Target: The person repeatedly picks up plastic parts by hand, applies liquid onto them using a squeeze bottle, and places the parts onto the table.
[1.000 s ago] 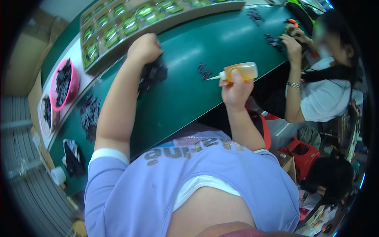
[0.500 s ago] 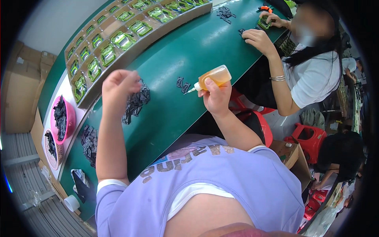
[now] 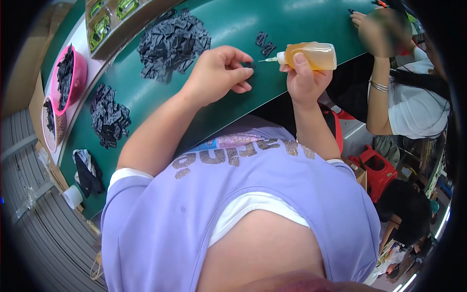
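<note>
Head view, left hand [image 3: 219, 73]: now pinching a small dark piece [image 3: 249, 65], apparently, brought over from the dark pile [image 3: 172, 44]
Right hand [image 3: 304, 80]: gripping the amber squeeze bottle [image 3: 311, 55], nozzle nearing the piece

A small assembly workshop is shown: a long green table [image 3: 301, 19] is shared with a co-worker [image 3: 413, 102], heaps of small dark parts [image 3: 170, 41] lie beyond the fingers, and pink baskets [image 3: 78, 78] are filled with more.
</note>
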`<state>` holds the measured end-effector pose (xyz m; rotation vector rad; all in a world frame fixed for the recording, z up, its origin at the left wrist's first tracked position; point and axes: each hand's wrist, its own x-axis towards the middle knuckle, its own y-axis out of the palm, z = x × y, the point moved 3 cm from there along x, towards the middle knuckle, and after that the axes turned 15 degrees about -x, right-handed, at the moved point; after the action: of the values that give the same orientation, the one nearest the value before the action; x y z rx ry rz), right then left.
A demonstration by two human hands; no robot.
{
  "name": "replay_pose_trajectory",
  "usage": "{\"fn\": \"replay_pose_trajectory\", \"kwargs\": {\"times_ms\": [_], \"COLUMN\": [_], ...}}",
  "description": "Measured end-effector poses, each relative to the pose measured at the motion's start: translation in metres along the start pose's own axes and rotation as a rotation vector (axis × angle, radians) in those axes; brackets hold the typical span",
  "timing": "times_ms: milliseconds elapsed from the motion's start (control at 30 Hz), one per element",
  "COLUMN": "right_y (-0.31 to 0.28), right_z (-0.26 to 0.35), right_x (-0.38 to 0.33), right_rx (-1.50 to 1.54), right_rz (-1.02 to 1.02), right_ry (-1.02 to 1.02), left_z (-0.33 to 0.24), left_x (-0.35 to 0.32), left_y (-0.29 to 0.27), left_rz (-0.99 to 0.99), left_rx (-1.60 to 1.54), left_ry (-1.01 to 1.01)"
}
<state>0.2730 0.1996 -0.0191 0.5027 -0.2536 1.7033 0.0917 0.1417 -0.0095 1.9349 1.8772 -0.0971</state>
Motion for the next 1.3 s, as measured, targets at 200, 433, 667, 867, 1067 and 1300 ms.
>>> {"fn": "replay_pose_trajectory", "kwargs": {"times_ms": [200, 433, 667, 867, 1067, 1300], "right_y": [0.009, 0.008, 0.011, 0.011, 0.009, 0.014], "right_z": [0.002, -0.001, 0.002, 0.001, 0.006, 0.010], "right_x": [-0.004, -0.008, -0.007, -0.006, -0.002, -0.017], "right_rx": [-0.074, -0.207, -0.219, -0.332, -0.039, -0.135], "right_rz": [0.013, 0.059, 0.083, 0.092, -0.041, 0.062], "right_ry": [0.015, -0.038, -0.010, -0.064, 0.057, 0.040], "left_z": [0.004, 0.002, 0.004, 0.003, 0.001, 0.002], "left_x": [0.001, -0.001, -0.001, 0.000, 0.001, 0.002], "left_y": [-0.002, 0.000, -0.002, -0.001, -0.004, -0.005], "left_rz": [0.016, 0.020, 0.030, 0.032, 0.003, 0.009], "left_rx": [-0.034, -0.003, -0.006, 0.011, -0.028, -0.066], "left_ry": [-0.013, -0.037, -0.033, -0.038, -0.047, -0.031]}}
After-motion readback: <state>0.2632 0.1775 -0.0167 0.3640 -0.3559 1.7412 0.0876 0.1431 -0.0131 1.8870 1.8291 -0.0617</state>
